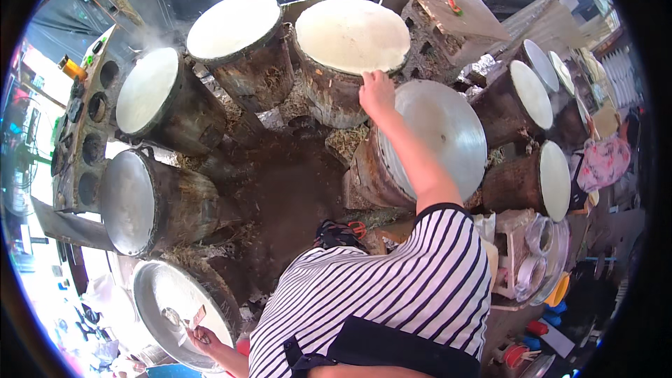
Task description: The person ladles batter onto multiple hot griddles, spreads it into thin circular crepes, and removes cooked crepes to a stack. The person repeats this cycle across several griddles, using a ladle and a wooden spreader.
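Right grip: my right grip (378,91) bends over the near rim of the touched drum (332,94), fingers curled at the edge of its white round (350,31); whether I pinch that edge or only rest on it, I cannot tell.
White round: it lies flat across the top of the touched drum, no part of it visibly raised.
Left grip: my left grip (203,338) is closed around a ladle-like tool (171,316), over the pale pan (148,273), well apart from the touched drum, to its left and much nearer me.
Done so far: as I judge it, most tops carry their white layer, the left drum (234,28) just beside the touched drum and the far-left drum (147,91) beyond it among them.
Left to do: the white round is not yet off; the silver-topped drum (448,126), right of the touched drum and nearer me, shows no white layer, nor does the grey-topped drum (128,203), well to its left.
Further right: two white-topped drums (532,94) stand well apart from the touched drum.
Behind: a brown board (455,5) lies beyond the touched drum, to its right.
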`<action>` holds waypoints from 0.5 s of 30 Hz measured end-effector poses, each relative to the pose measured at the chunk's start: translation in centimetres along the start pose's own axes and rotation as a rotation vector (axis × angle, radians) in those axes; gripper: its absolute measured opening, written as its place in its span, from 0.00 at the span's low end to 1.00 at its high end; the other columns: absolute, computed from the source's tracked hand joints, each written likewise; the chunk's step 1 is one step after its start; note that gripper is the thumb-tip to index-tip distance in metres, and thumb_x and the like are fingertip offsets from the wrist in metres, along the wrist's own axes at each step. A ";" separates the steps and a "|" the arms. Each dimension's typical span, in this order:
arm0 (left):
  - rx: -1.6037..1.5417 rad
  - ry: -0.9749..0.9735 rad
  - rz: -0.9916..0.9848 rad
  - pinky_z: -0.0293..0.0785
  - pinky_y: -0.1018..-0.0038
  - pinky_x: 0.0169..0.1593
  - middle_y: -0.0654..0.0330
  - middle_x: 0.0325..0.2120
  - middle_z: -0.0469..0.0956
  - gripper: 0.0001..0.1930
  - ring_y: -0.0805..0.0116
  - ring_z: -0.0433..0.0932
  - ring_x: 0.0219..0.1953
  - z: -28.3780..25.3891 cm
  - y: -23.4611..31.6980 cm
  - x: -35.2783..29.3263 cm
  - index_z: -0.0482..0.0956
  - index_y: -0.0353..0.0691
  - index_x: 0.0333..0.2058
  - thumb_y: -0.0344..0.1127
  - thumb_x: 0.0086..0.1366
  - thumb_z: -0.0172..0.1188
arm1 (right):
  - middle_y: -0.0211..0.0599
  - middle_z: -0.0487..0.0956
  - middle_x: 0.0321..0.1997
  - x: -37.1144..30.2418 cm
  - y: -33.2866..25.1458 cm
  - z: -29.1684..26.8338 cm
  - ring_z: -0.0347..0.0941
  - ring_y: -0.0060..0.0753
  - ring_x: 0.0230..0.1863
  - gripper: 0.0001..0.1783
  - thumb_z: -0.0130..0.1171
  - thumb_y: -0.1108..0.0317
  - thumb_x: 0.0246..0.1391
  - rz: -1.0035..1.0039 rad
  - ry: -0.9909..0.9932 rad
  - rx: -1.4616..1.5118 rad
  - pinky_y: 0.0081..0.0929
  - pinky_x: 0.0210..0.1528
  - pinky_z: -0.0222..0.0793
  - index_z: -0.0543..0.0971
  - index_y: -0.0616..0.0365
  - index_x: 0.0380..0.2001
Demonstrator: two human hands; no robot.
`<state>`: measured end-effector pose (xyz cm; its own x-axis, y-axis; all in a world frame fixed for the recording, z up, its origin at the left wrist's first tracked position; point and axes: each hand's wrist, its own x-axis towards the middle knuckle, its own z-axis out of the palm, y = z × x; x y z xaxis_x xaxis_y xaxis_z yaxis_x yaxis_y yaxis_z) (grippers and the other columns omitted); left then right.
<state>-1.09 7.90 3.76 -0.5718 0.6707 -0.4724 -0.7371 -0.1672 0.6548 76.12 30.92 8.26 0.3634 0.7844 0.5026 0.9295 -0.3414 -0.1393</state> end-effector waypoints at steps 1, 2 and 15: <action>0.014 0.024 0.018 0.54 0.86 0.15 0.68 0.12 0.58 0.11 0.82 0.54 0.13 1.0 -0.7 -0.5 0.68 0.32 0.43 0.31 0.65 0.50 | 0.41 0.70 0.40 1.3 1.4 2.0 0.67 0.43 0.45 0.18 0.57 0.69 0.41 0.016 -0.060 -0.093 0.38 0.46 0.62 0.74 0.55 0.40; 0.024 0.046 0.031 0.54 0.86 0.15 0.68 0.12 0.58 0.11 0.82 0.54 0.13 1.7 -1.2 -1.1 0.68 0.32 0.43 0.31 0.65 0.50 | 0.40 0.70 0.41 2.3 2.3 3.2 0.67 0.42 0.45 0.18 0.57 0.70 0.40 -0.011 -0.069 -0.125 0.38 0.47 0.61 0.74 0.55 0.40; 0.089 0.115 0.039 0.54 0.87 0.14 0.67 0.13 0.59 0.11 0.82 0.54 0.12 10.5 -7.8 -0.9 0.69 0.33 0.44 0.32 0.65 0.49 | 0.34 0.75 0.35 13.9 9.5 5.5 0.68 0.38 0.44 0.07 0.55 0.64 0.44 -0.172 -0.030 -0.042 0.38 0.46 0.63 0.79 0.52 0.18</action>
<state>8.95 16.18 5.33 -0.6408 0.5769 -0.5065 -0.6813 -0.1232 0.7216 90.31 41.46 9.20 0.2010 0.8479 0.4905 0.9751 -0.2212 -0.0173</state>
